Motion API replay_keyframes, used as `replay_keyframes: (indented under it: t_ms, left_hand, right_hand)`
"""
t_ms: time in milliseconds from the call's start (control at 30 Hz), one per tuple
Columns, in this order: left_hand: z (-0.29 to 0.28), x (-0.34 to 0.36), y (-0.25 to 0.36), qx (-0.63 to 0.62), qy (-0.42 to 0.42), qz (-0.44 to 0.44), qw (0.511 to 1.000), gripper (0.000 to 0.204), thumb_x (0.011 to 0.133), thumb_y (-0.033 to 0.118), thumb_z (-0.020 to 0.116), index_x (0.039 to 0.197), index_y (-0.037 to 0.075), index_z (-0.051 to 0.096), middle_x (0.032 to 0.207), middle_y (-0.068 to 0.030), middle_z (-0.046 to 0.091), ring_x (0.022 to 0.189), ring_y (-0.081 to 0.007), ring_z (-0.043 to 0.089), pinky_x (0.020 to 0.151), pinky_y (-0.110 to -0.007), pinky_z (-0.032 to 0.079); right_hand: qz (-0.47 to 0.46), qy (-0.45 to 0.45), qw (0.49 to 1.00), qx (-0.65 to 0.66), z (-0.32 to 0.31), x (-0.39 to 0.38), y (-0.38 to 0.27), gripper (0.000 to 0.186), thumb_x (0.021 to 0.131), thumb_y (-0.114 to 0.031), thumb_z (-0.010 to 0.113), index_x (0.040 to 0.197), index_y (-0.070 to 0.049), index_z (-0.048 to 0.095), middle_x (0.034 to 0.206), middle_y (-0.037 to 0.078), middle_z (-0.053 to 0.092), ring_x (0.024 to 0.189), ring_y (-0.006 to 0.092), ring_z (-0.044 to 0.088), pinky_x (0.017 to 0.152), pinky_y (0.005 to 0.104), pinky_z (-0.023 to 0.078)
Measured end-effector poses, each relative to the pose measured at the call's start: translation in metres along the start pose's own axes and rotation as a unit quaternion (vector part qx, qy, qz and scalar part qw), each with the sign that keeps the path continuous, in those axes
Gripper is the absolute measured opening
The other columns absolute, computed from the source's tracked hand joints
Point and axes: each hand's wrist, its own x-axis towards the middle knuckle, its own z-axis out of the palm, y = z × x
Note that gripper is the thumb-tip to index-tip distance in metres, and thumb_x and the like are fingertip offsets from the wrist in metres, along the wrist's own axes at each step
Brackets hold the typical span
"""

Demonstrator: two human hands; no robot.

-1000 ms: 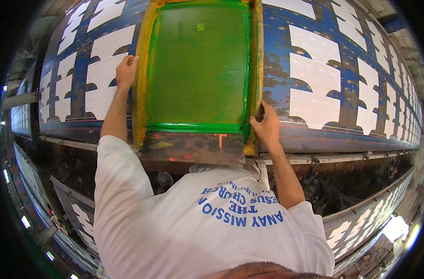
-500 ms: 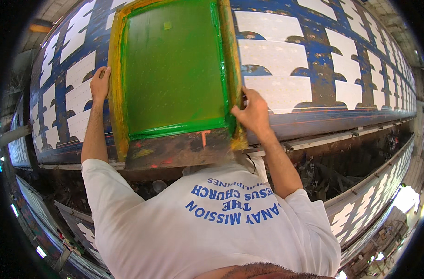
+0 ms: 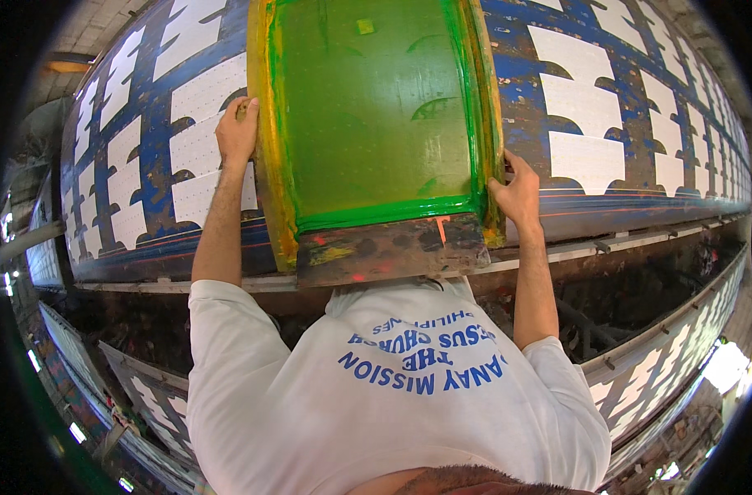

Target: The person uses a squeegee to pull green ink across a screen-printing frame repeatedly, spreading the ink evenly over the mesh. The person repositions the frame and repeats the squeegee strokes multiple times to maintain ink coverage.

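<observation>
A screen-printing frame [image 3: 367,140] with see-through green mesh lies over the long table, its sides smeared yellow and green. Curved dark shapes show faintly through the mesh. My left hand [image 3: 238,130] is closed at the frame's left side, fingers curled by the rim. At the right side, lower down, my right hand [image 3: 518,191] grips the rim between thumb and fingers. A dark paint-stained board [image 3: 392,252] spans the frame's near end, close to my white shirt. White cut pieces [image 3: 586,161] lie flat in columns on both sides of the frame.
The blue and brown paint-worn table [image 3: 512,107] stretches far left and right. A pale rail [image 3: 590,252] runs along its near edge. Behind me stands another long table [image 3: 656,351] with white pieces, and a dark gap [image 3: 615,305] lies between the two.
Both hands have moved the frame to the right along the table. A column of white pieces now shows left of it, and the frame covers the column formerly at its right.
</observation>
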Motion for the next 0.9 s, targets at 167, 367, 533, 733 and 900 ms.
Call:
replay_keyframes:
  t_ms: [167, 367, 533, 733, 900]
  left_hand:
    - [0.014, -0.023, 0.024, -0.003, 0.009, -0.01, 1.0, 0.044, 0.099, 0.047, 0.07, 0.125, 0.012, 0.075, 0.117, -0.0177, 0.078, 0.112, -0.0367, 0.073, 0.098, -0.044, 0.056]
    - [0.024, -0.03, 0.025, 0.031, 0.013, -0.012, 0.999, 0.045, 0.099, 0.048, 0.069, 0.126, 0.012, 0.074, 0.119, -0.0178, 0.078, 0.113, -0.0378, 0.073, 0.099, -0.045, 0.055]
    - [0.031, -0.026, 0.022, 0.043, -0.009, -0.027, 0.999, 0.045, 0.099, 0.048, 0.067, 0.127, 0.014, 0.074, 0.12, -0.0183, 0.077, 0.115, -0.0389, 0.072, 0.1, -0.046, 0.055]
    - [0.039, -0.026, 0.02, 0.082, -0.025, -0.021, 0.996, 0.046, 0.1, 0.05, 0.063, 0.128, 0.015, 0.073, 0.121, -0.0188, 0.076, 0.117, -0.0406, 0.071, 0.099, -0.048, 0.055]
    - [0.044, -0.027, 0.016, 0.072, -0.032, -0.021, 0.997, 0.048, 0.103, 0.051, 0.058, 0.129, 0.013, 0.07, 0.122, -0.0201, 0.075, 0.116, -0.0428, 0.07, 0.1, -0.052, 0.055]
  right_hand:
    - [0.003, -0.013, 0.999, 0.033, -0.021, -0.001, 0.029, 0.059, 0.079, -0.009, 0.079, 0.136, 0.001, 0.067, 0.12, 0.024, 0.073, 0.113, 0.0423, 0.07, 0.099, 0.0463, 0.055]
    - [-0.023, -0.042, 0.999, 0.014, -0.026, -0.01, 0.038, 0.065, 0.079, -0.006, 0.079, 0.14, 0.005, 0.063, 0.126, 0.026, 0.071, 0.121, 0.04, 0.069, 0.103, 0.0439, 0.054]
    - [-0.016, -0.053, 0.998, -0.016, -0.024, -0.008, 0.039, 0.066, 0.081, -0.01, 0.082, 0.142, 0.004, 0.06, 0.127, 0.026, 0.069, 0.12, 0.0426, 0.066, 0.104, 0.0473, 0.053]
    - [-0.141, 0.051, 0.979, -0.138, -0.022, -0.03, 0.01, 0.047, 0.091, -0.01, 0.078, 0.136, -0.002, 0.067, 0.127, 0.021, 0.071, 0.12, 0.0384, 0.066, 0.103, 0.0469, 0.054]
    - [-0.229, -0.111, 0.966, 0.046, 0.011, -0.087, -0.065, 0.023, 0.092, -0.015, 0.08, 0.111, -0.003, 0.077, 0.117, 0.016, 0.076, 0.112, 0.0366, 0.07, 0.099, 0.0462, 0.056]
